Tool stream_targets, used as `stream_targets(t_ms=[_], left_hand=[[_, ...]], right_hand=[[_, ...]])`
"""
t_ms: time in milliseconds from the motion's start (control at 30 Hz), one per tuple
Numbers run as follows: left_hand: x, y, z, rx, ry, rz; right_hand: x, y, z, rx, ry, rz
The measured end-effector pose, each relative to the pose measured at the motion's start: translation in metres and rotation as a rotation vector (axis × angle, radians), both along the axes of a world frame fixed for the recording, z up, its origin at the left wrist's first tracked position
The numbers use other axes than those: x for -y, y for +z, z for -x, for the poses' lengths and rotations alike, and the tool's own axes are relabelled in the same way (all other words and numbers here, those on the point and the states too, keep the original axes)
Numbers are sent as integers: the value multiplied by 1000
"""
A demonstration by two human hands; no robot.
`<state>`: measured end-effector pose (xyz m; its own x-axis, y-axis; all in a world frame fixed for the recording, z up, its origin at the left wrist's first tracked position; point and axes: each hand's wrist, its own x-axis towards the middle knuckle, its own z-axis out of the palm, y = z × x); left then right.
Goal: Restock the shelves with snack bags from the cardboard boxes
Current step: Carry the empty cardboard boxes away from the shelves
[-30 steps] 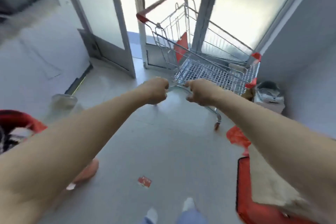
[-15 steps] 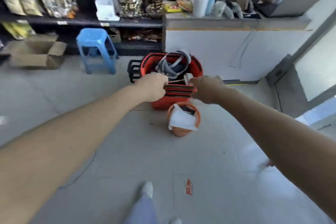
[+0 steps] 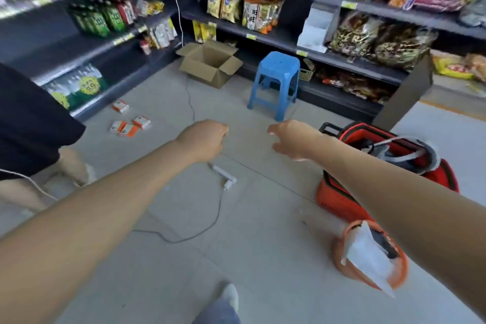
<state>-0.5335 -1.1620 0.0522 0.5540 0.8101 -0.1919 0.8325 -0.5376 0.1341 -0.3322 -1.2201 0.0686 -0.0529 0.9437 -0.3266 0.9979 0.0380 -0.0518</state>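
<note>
On tiled floor (image 3: 263,231) sits a cardboard box (image 3: 200,74).

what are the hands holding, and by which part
Nothing: the left hand is curled into an empty fist, the right hand loosely curled and empty.

A: How many boxes stand on the floor?
B: One open brown cardboard box (image 3: 210,64), and one blue plastic stool (image 3: 276,79).
A: And the small orange-and-white packets (image 3: 128,130)?
B: Four. One round orange bin (image 3: 339,252) too. The stacked red plastic baskets (image 3: 334,194) I cannot count.
</note>
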Motion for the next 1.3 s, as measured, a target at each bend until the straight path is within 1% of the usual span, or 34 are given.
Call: stream_targets(t_ms=[100, 233, 433, 633, 733, 967, 1133, 1300], left_hand=[[-47, 0, 7, -10, 30, 12], [-107, -7, -9, -51, 19, -13], [-207, -17, -60, -140, 21, -42], [-323, -10, -119, -148, 116, -59], [-376, -4, -137, -131, 176, -52], [-508, -13, -148, -135, 287, -43], [-619, -27, -155, -103, 346, -3], [-732, -31, -160, -106, 359, 17]], right_hand=[[-48, 0, 7, 10, 34, 8], [-113, -3, -9, 30, 50, 40], [-223, -17, -62, 35, 65, 69], [-354, -13, -131, 71, 123, 61], [-421, -10, -153, 98, 164, 60], [-573, -30, -166, 45, 174, 70], [-685, -37, -170, 65, 186, 92], [-798, -40, -174, 20, 130, 73]])
